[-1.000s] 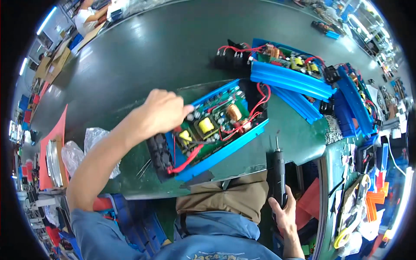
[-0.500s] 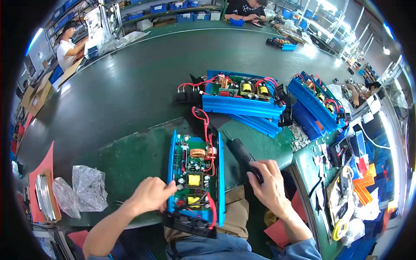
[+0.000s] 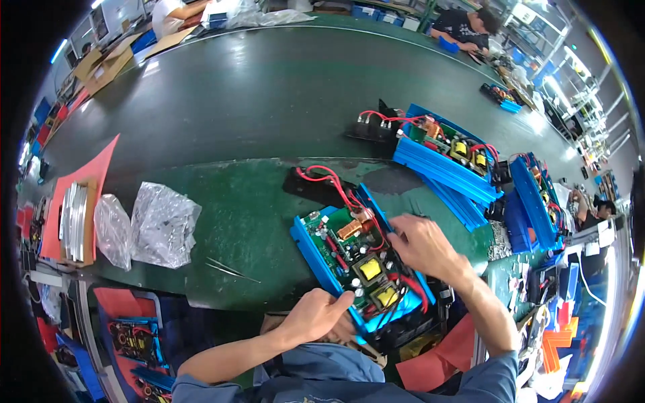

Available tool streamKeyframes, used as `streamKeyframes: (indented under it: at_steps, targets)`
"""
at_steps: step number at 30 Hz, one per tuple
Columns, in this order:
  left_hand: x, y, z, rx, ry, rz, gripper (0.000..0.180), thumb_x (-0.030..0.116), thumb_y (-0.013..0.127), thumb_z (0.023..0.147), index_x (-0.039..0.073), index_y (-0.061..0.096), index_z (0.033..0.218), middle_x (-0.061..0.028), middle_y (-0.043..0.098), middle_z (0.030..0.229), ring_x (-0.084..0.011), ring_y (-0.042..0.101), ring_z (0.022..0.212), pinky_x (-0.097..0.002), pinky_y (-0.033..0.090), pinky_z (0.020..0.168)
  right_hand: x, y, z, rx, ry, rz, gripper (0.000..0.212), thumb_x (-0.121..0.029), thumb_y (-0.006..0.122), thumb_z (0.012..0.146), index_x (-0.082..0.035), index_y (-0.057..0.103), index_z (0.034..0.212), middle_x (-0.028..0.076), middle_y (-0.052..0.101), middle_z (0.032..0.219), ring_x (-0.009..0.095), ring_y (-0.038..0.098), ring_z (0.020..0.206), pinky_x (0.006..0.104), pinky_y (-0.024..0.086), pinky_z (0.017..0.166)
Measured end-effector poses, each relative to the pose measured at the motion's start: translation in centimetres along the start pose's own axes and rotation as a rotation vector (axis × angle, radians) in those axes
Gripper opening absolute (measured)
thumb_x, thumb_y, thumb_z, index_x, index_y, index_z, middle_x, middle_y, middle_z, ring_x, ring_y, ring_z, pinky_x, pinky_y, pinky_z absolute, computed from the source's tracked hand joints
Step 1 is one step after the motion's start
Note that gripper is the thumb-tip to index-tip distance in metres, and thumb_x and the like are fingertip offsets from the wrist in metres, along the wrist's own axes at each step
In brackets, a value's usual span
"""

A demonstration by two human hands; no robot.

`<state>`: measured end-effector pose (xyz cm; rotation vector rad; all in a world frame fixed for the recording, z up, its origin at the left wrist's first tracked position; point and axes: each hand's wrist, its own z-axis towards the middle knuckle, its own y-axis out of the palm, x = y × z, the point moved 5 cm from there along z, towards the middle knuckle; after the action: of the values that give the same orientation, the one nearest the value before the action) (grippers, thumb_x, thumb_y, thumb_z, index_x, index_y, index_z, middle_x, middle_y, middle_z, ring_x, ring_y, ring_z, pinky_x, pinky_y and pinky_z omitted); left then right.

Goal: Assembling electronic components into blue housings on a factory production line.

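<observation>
In front of me an open blue metal housing (image 3: 310, 250) lies tilted, its far end toward the left. Inside sits a green circuit board (image 3: 327, 233) with copper coils, two yellow-wrapped transformers and red and black wires. My left hand (image 3: 317, 314) is closed on the near left edge, thumb on top. My right hand (image 3: 424, 246) curls its fingers over the right side wall. Red wires at the far end run to a black end plate (image 3: 310, 186) on the mat. Just beyond my right hand a thin dark tip shows; the hand hides the rest.
More blue housings with boards (image 3: 443, 168) lie at the right, near a blue bin (image 3: 517, 221). Tweezers (image 3: 232, 270), clear plastic bags (image 3: 164, 225) and a box of metal strips (image 3: 78, 218) are at the left. Co-workers sit across and to the right.
The housing has turned, its far end swinging left, and the view has shifted. My right hand has let go of the black electric screwdriver and moved onto the housing. Tweezers now show.
</observation>
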<state>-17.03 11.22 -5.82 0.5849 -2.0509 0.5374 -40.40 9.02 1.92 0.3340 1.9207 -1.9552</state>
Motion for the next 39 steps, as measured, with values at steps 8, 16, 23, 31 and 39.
streamKeyframes:
  at_steps: [8,16,23,31,39]
  targets:
    - [1.1,1.8,3.1,-0.169,-0.013,-0.692,0.077,0.058,0.043,0.105,-0.014,0.062,0.122,-0.0218,0.074,0.114,-0.025,0.076,0.086,-0.0296,0.057,0.067,-3.6,1.2,11.0,-0.089,-0.253,-0.302,0.023,-0.011,0.062,0.09,-0.003,0.068,0.111,0.016,0.068,0.101,0.038,0.067,0.093,0.048,0.055,0.076]
    - [3.0,-7.7,-4.4,0.521,0.694,0.208,0.013,0.011,0.071,0.093,0.007,0.072,0.106,-0.0099,0.072,0.085,-0.0262,0.071,0.074,-0.0335,0.057,0.068,-9.1,0.3,14.3,0.164,-0.479,-0.018,0.016,0.002,0.066,0.089,-0.003,0.071,0.104,0.012,0.068,0.092,0.033,0.068,0.087,0.0408,0.056,0.073]
    - [-3.5,-17.0,-9.2,0.764,0.485,0.768,0.021,0.013,0.076,0.084,0.009,0.072,0.104,-0.0057,0.065,0.116,-0.024,0.068,0.092,-0.0341,0.058,0.076,-21.5,4.9,13.6,0.168,-0.836,0.106,0.019,-0.001,0.074,0.078,-0.005,0.07,0.097,0.011,0.066,0.09,0.03,0.065,0.084,0.0406,0.053,0.076]
    - [-3.9,-16.3,-9.1,0.668,0.682,0.863,0.016,0.012,0.074,0.084,0.007,0.07,0.099,-0.0024,0.069,0.107,-0.0191,0.068,0.096,-0.0313,0.058,0.08,-30.2,20.0,20.4,-0.048,-0.881,-0.247,0.023,-0.014,0.064,0.084,0.004,0.069,0.098,0.013,0.065,0.107,0.031,0.063,0.11,0.041,0.055,0.092]
    - [-5.1,-13.2,-11.3,0.962,0.844,0.345,0.032,0.002,0.077,0.085,0.006,0.068,0.116,-0.011,0.07,0.107,-0.0249,0.071,0.087,-0.0328,0.059,0.074,-32.3,21.2,20.0,-0.091,-0.958,-0.215,0.023,-0.014,0.07,0.079,-0.007,0.071,0.101,0.011,0.069,0.101,0.029,0.062,0.11,0.0421,0.049,0.093]
